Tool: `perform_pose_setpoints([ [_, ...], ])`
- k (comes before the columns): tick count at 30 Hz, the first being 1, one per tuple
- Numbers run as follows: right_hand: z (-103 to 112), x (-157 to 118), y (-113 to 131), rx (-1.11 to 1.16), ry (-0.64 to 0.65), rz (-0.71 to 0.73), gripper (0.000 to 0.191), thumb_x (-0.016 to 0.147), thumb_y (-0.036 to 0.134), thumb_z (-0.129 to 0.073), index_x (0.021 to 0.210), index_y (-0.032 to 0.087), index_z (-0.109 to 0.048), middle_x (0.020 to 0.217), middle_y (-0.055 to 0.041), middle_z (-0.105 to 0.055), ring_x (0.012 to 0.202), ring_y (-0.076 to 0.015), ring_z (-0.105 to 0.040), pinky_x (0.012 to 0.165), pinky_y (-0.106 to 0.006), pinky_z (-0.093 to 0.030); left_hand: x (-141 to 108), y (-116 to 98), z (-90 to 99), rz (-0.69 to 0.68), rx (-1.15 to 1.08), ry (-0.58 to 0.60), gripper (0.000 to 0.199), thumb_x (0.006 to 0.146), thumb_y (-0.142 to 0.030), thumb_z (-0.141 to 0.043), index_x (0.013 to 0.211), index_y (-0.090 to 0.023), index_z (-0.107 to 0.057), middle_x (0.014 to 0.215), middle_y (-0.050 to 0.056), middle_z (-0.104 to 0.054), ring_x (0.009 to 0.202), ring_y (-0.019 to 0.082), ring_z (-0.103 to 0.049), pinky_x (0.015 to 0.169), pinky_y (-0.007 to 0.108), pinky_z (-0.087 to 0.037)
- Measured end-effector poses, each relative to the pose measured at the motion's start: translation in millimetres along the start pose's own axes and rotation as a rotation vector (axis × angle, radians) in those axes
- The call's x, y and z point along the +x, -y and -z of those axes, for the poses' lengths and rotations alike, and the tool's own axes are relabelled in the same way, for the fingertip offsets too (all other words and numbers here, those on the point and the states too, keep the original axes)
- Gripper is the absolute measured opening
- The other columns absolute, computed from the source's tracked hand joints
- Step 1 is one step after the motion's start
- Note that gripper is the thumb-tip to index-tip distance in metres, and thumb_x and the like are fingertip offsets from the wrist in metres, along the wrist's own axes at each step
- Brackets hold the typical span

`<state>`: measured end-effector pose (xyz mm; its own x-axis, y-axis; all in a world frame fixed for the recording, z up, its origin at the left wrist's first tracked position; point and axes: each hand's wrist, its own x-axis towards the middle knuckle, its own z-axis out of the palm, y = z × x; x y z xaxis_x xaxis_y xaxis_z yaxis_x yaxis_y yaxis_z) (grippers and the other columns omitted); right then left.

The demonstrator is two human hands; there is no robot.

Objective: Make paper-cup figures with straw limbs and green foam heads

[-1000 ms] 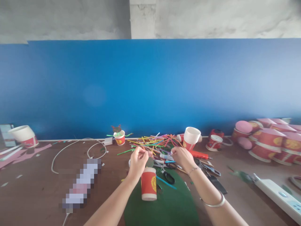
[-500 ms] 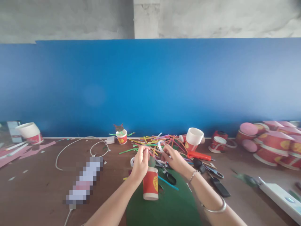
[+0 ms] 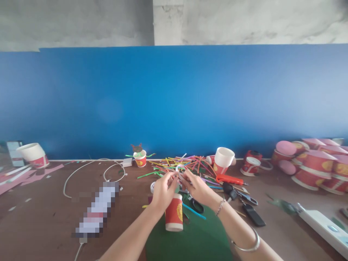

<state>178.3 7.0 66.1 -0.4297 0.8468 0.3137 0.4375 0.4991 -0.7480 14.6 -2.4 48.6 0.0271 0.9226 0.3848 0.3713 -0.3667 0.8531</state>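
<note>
Both hands meet above a red paper cup [image 3: 174, 214] that stands upside down on a green sheet [image 3: 190, 239]. My left hand [image 3: 165, 190] is closed in a pinch; what its fingertips hold is too small to make out. Close beside it, my right hand [image 3: 197, 186] pinches a white tape ring [image 3: 179, 168], whose upper curve shows above the fingers. A small green round piece [image 3: 177, 189] shows between the hands, just over the cup. Scissors [image 3: 197, 206] with black handles lie partly under the right hand.
Colourful pipe cleaners [image 3: 190, 161] are heaped behind the hands. An orange tool [image 3: 230, 179], keys [image 3: 230, 190] and a white-rimmed cup [image 3: 224, 157] lie or stand to the right. Stacked red cups [image 3: 314, 168] are far right; a power strip [image 3: 98, 210] is left.
My right hand has moved left with the white tape, and the two hands' fingertips now come together above the cup. The cup has stayed in place.
</note>
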Motion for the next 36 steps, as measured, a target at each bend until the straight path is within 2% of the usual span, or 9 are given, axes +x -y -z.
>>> perform_pose_setpoints([
  [2,0,0,0,-0.059,-0.003,0.006,0.012,0.091,0.025,-0.040,0.083,0.022,-0.049,0.068,0.0002,-0.061,0.059,-0.0149,-0.054,0.056,-0.025,-0.036,1,0,-0.4,0.008,-0.004,-0.015,0.024,0.082,-0.039,-0.052,0.089,-0.020,-0.066,0.062,0.000,-0.060,0.055,0.015,-0.054,0.055,0.023,-0.039],
  [7,-1,2,5,-0.252,-0.065,0.046,0.017,0.089,0.024,-0.042,0.093,0.022,-0.059,0.075,-0.0026,-0.066,0.068,-0.0179,-0.058,0.068,-0.027,-0.037,3,0,-0.9,0.049,-0.029,0.012,0.019,0.080,-0.037,-0.054,0.078,-0.019,-0.060,0.055,-0.005,-0.050,0.049,0.010,-0.042,0.050,0.021,-0.031],
  [10,-2,2,9,-0.276,-0.092,0.052,0.022,0.087,0.022,-0.043,0.076,0.021,-0.061,0.061,-0.0001,-0.060,0.054,-0.0137,-0.050,0.061,-0.025,-0.035,4,3,-2.6,0.056,-0.042,0.042,0.017,0.079,-0.034,-0.054,0.076,-0.018,-0.058,0.053,-0.006,-0.045,0.048,0.009,-0.038,0.049,0.020,-0.029],
  [13,-4,1,12,-0.254,-0.128,0.018,0.022,0.079,0.016,-0.046,0.059,0.020,-0.055,0.047,0.0039,-0.048,0.044,-0.0102,-0.037,0.051,-0.023,-0.029,3,7,-5.2,0.041,-0.063,0.063,0.013,0.078,-0.031,-0.054,0.075,-0.018,-0.056,0.053,-0.006,-0.044,0.048,0.009,-0.038,0.049,0.020,-0.028],
  [18,-7,1,12,-0.116,-0.151,-0.075,0.019,0.076,0.019,-0.047,0.057,0.019,-0.051,0.047,0.0044,-0.040,0.046,-0.0096,-0.033,0.045,-0.021,-0.023,2,4,-6.6,0.019,-0.179,0.095,0.015,0.081,-0.033,-0.053,0.075,-0.018,-0.054,0.064,-0.003,-0.053,0.055,0.010,-0.046,0.053,0.020,-0.035],
  [24,-9,1,14,0.024,-0.185,-0.143,0.022,0.075,0.023,-0.046,0.054,0.017,-0.049,0.049,0.0044,-0.036,0.048,-0.0089,-0.031,0.045,-0.021,-0.022,2,-3,-3.6,0.010,-0.305,0.121,0.017,0.081,-0.034,-0.054,0.076,-0.018,-0.054,0.067,-0.002,-0.054,0.061,0.011,-0.048,0.058,0.020,-0.039],
  [30,-11,2,19,0.174,-0.208,-0.187,0.019,0.072,0.024,-0.048,0.056,0.016,-0.056,0.052,0.0035,-0.041,0.049,-0.0087,-0.032,0.046,-0.021,-0.025,2,-8,0.3,0.007,-0.311,0.151,0.015,0.082,-0.031,-0.053,0.076,-0.017,-0.055,0.067,-0.002,-0.054,0.061,0.011,-0.048,0.058,0.020,-0.039],
  [36,-12,3,22,0.388,-0.205,-0.280,0.015,0.065,0.024,-0.048,0.053,0.017,-0.053,0.047,0.0049,-0.038,0.046,-0.0081,-0.028,0.045,-0.022,-0.021,-4,-9,1.8,-0.051,-0.265,0.142,0.015,0.085,-0.030,-0.050,0.079,-0.018,-0.054,0.065,-0.002,-0.050,0.060,0.010,-0.046,0.056,0.020,-0.038],
])
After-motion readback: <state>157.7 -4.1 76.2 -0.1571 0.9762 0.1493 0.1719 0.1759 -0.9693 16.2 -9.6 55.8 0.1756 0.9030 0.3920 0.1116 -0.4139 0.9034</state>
